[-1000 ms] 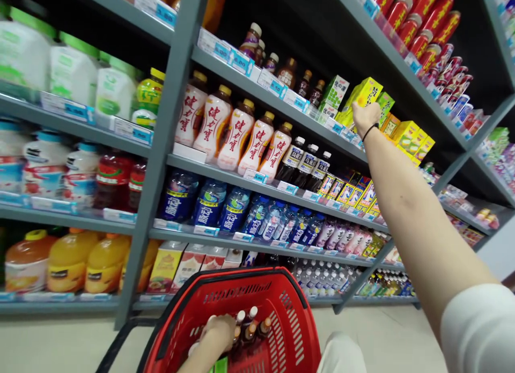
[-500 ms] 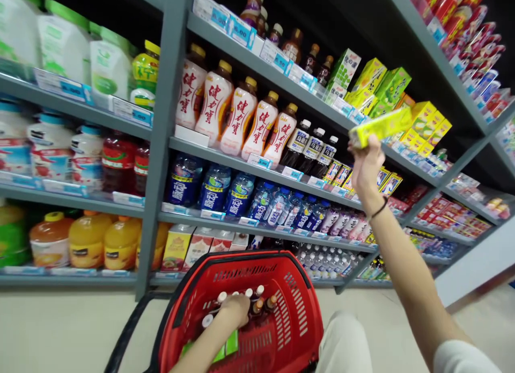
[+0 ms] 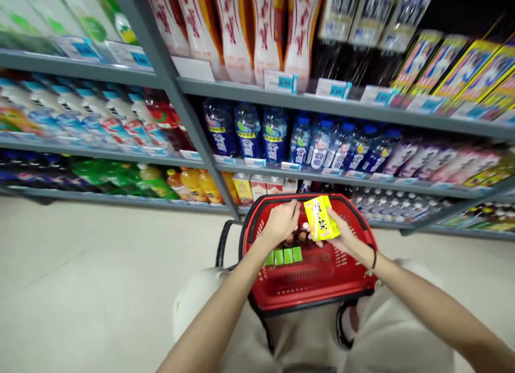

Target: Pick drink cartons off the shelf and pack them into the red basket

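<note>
My right hand (image 3: 340, 236) is closed around a yellow drink carton (image 3: 322, 218) with dark lettering, holding it over the red shopping basket (image 3: 314, 303). My left hand (image 3: 280, 221) is bent, its fingers curled inward near the basket's far rim; whatever they may hold is hidden. Beneath the hands, dark bottles (image 3: 289, 240) stand partly covered inside the basket. A row of green cartons (image 3: 287, 256) sits nearer to me, on the basket's left side.
Shelves of drinks rise in front, with blue-capped bottles (image 3: 300, 139) just beyond the basket. A grey upright post (image 3: 197, 129) divides the shelving. The basket's black handle (image 3: 221, 244) sticks out left. My knees flank the basket above the pale floor (image 3: 100, 276).
The yellow carton came down from the upper shelf to above the basket in my right hand. My left hand rose from among the bottles. The view tilted downward.
</note>
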A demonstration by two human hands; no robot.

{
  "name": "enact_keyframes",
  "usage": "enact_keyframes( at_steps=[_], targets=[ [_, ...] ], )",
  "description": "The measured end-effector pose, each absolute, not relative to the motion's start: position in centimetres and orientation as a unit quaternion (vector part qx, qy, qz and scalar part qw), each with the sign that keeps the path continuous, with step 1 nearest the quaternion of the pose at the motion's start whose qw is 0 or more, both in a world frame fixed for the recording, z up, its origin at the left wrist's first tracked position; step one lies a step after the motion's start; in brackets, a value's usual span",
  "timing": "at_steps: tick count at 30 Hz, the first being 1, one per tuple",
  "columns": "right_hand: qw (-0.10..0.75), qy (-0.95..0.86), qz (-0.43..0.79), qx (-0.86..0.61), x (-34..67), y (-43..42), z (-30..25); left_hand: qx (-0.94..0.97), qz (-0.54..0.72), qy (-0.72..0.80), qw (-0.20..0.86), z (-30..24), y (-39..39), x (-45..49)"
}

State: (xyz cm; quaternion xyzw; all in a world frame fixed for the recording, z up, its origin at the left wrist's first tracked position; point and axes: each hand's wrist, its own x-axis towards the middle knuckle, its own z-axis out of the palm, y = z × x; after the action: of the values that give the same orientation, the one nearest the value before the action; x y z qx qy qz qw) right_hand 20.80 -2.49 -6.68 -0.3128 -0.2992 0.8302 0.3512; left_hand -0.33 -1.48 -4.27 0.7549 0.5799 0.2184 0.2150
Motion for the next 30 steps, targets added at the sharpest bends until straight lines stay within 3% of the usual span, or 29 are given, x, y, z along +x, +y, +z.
enact_keyframes(
  at_steps=[4, 8, 11, 21, 26, 30],
  targets=[
    [0.323, -0.277, 0.865, -0.265, 20.6, -3.4, -6.5, 0.721, 0.297, 0.57, 0.259, -4.7, -3.0, 1.2],
    [0.354, -0.217, 0.869, -0.269, 19.6, -3.8, -5.6, 0.573, 0.464, 0.531, 0.418, -4.7, -4.2, 2.1],
    [0.355, -0.176, 0.882, -0.255, 19.2, -3.8, -5.3, 0.516, 0.515, 0.487, 0.481, -4.3, -4.5, 2.1],
    [0.264, -0.188, 0.937, -0.129, 19.6, -4.1, -4.1, 0.531, 0.539, 0.401, 0.516, -4.0, -4.4, 1.6],
    [0.293, -0.224, 0.914, -0.168, 19.9, -3.7, -4.8, 0.526, 0.54, 0.411, 0.512, -4.7, -4.4, 1.5],
    [0.267, -0.247, 0.91, -0.201, 19.5, -3.8, -5.6, 0.53, 0.549, 0.439, 0.474, -4.8, -4.1, 1.3]
  ],
)
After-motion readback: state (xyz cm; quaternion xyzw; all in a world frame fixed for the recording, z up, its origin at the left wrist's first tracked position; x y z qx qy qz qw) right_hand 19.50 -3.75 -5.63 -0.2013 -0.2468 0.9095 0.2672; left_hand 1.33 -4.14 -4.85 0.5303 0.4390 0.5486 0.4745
